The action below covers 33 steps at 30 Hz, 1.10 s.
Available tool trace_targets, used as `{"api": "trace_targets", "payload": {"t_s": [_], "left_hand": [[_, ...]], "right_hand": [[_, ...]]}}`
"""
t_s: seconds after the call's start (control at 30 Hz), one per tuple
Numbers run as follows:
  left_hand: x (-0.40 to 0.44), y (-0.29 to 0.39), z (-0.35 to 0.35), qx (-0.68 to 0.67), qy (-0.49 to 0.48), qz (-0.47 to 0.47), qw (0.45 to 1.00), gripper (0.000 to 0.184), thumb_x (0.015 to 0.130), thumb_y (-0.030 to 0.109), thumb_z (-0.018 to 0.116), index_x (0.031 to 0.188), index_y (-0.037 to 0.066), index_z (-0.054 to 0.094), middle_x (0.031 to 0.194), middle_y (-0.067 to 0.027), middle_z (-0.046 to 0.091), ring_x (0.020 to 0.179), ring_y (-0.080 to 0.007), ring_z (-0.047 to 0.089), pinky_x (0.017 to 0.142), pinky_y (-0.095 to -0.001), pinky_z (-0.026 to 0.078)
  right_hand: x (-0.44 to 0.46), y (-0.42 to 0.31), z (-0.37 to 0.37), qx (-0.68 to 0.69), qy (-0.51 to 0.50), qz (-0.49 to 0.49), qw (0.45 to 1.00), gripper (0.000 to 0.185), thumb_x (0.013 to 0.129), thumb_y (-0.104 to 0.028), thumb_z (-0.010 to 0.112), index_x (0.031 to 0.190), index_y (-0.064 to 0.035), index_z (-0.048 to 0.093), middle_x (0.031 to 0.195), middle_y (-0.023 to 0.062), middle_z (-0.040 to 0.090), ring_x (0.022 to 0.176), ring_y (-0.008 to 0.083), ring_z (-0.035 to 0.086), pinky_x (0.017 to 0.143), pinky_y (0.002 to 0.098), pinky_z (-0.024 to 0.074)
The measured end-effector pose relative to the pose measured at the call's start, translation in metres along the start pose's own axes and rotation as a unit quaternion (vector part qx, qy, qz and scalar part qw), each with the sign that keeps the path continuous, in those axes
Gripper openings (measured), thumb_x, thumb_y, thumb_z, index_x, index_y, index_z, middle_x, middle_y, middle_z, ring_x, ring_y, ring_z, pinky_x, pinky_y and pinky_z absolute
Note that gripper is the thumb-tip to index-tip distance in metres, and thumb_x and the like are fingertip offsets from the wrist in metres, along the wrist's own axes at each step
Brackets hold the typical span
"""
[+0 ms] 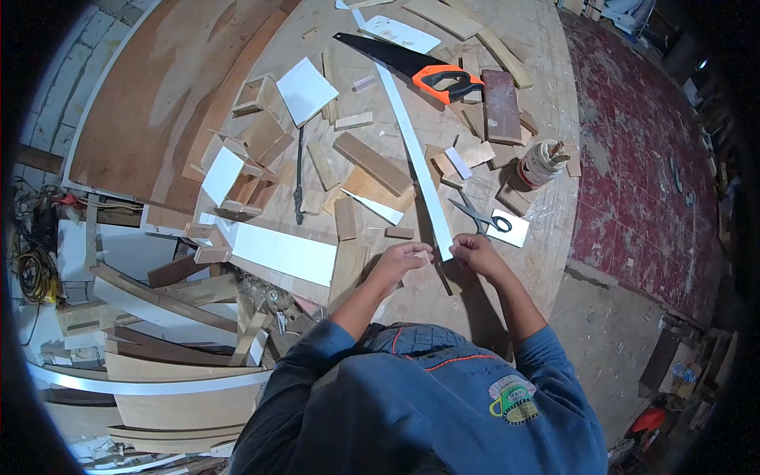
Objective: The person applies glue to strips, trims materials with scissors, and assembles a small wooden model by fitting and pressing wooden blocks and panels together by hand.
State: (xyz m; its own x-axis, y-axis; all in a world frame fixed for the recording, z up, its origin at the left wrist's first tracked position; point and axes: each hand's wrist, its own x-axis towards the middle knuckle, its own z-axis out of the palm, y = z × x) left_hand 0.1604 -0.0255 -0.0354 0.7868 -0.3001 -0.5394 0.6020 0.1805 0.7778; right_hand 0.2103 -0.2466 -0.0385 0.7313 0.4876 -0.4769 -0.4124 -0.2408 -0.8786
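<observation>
A long, narrow white strip [418, 158] runs from the far edge of the workbench down to my hands. At its near end, my right hand [480, 258] pinches the strip's edge between thumb and fingers. My left hand [401, 264] is just left of that end, its thumb and fingertips drawn together; what they hold, if anything, is too small to make out. Scissors [480, 217] with dark handles lie with blades apart just beyond my right hand, partly over a small white board [511, 230]. A thin wooden stick [449, 280] lies below the strip's end.
A handsaw [396, 60] with an orange handle lies across the strip farther back. A brown block [501, 107] and an open glue-smeared jar [541, 166] stand at the right. Small wooden frames [245, 170], a white panel [283, 252] and several wood offcuts cover the left side.
</observation>
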Motion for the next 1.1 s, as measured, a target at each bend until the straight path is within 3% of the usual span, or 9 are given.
{"api": "trace_targets", "payload": {"t_s": [0.07,0.13,0.33,0.4,0.47,0.63,0.8,0.87,1.1], "left_hand": [[-0.001,-0.007,-0.004,-0.013,-0.001,-0.005,1.000,0.038,0.082,0.007,0.062,0.118,-0.003,0.054,0.108,-0.0104,0.061,0.095,-0.0167,0.060,0.085,-0.0276,0.048],[-0.003,-0.014,-0.006,-0.034,0.015,-0.012,0.999,0.038,0.082,0.007,0.061,0.118,-0.002,0.054,0.108,-0.0100,0.061,0.099,-0.0169,0.059,0.087,-0.0282,0.047],[-0.015,-0.021,-0.009,-0.058,0.044,-0.014,0.997,0.033,0.083,0.007,0.060,0.114,0.000,0.055,0.107,-0.0083,0.061,0.104,-0.0173,0.056,0.090,-0.0298,0.045],[-0.016,-0.028,-0.013,-0.061,0.050,-0.008,0.997,0.033,0.083,0.008,0.060,0.114,0.000,0.055,0.107,-0.0082,0.061,0.102,-0.0174,0.057,0.090,-0.0298,0.045],[-0.019,-0.034,-0.015,-0.066,0.055,-0.003,0.996,0.033,0.083,0.008,0.061,0.114,0.000,0.054,0.107,-0.0082,0.061,0.101,-0.0175,0.057,0.089,-0.0298,0.046],[-0.030,-0.033,-0.015,-0.092,0.083,-0.016,0.992,0.038,0.081,0.005,0.058,0.118,-0.004,0.052,0.114,-0.0104,0.058,0.107,-0.0167,0.053,0.094,-0.0268,0.039],[-0.038,-0.037,-0.018,-0.072,0.086,0.004,0.994,0.036,0.082,0.004,0.057,0.117,-0.003,0.054,0.111,-0.0105,0.059,0.103,-0.0176,0.055,0.093,-0.0271,0.039],[-0.040,-0.038,-0.020,-0.098,0.091,-0.011,0.991,0.036,0.082,0.003,0.056,0.117,-0.003,0.055,0.109,-0.0106,0.060,0.101,-0.0175,0.056,0.093,-0.0273,0.039],[-0.036,-0.049,-0.028,-0.068,0.093,0.018,0.993,0.035,0.081,0.001,0.055,0.116,-0.004,0.055,0.106,-0.0105,0.061,0.101,-0.0169,0.056,0.091,-0.0269,0.040]], "right_hand": [[0.016,0.004,-0.005,-0.021,0.051,-0.020,0.998,0.018,0.085,-0.018,0.062,0.075,-0.0049,0.058,0.056,-0.0012,0.048,0.052,0.0096,0.045,0.050,0.0256,0.0364],[0.033,-0.006,-0.009,-0.249,0.176,-0.087,0.948,0.019,0.081,-0.018,0.062,0.080,0.0002,0.061,0.066,0.0121,0.059,0.062,0.0287,0.059,0.058,0.0370,0.0454],[0.058,-0.066,0.022,-0.404,0.329,-0.221,0.825,0.011,0.074,-0.016,0.064,0.080,-0.0063,0.063,0.085,0.0144,0.061,0.080,0.0341,0.061,0.067,0.0441,0.0491],[0.085,-0.050,0.045,-0.413,0.177,-0.305,0.840,0.013,0.072,-0.016,0.066,0.081,-0.0070,0.063,0.084,0.0149,0.060,0.078,0.0342,0.061,0.067,0.0438,0.0495],[0.096,-0.051,0.073,-0.428,0.122,-0.274,0.852,0.018,0.071,-0.018,0.069,0.086,-0.0079,0.065,0.093,0.0129,0.060,0.082,0.0341,0.060,0.071,0.0415,0.0513],[0.123,-0.050,0.082,-0.454,0.170,-0.284,0.827,0.029,0.071,-0.019,0.071,0.095,-0.0036,0.064,0.109,0.0142,0.056,0.100,0.0353,0.055,0.080,0.0417,0.0504],[0.116,-0.062,0.058,-0.397,0.186,-0.283,0.853,0.030,0.070,-0.013,0.067,0.098,-0.0026,0.063,0.110,0.0190,0.057,0.098,0.0351,0.055,0.082,0.0436,0.0473],[0.117,-0.055,0.035,-0.399,0.271,-0.346,0.805,0.034,0.068,-0.013,0.067,0.101,-0.0042,0.062,0.111,0.0179,0.057,0.099,0.0354,0.055,0.082,0.0437,0.0472],[0.117,-0.068,0.001,-0.518,0.272,-0.218,0.781,0.040,0.069,-0.017,0.069,0.108,-0.0115,0.065,0.120,0.0113,0.055,0.114,0.0311,0.048,0.091,0.0460,0.0414]]}}
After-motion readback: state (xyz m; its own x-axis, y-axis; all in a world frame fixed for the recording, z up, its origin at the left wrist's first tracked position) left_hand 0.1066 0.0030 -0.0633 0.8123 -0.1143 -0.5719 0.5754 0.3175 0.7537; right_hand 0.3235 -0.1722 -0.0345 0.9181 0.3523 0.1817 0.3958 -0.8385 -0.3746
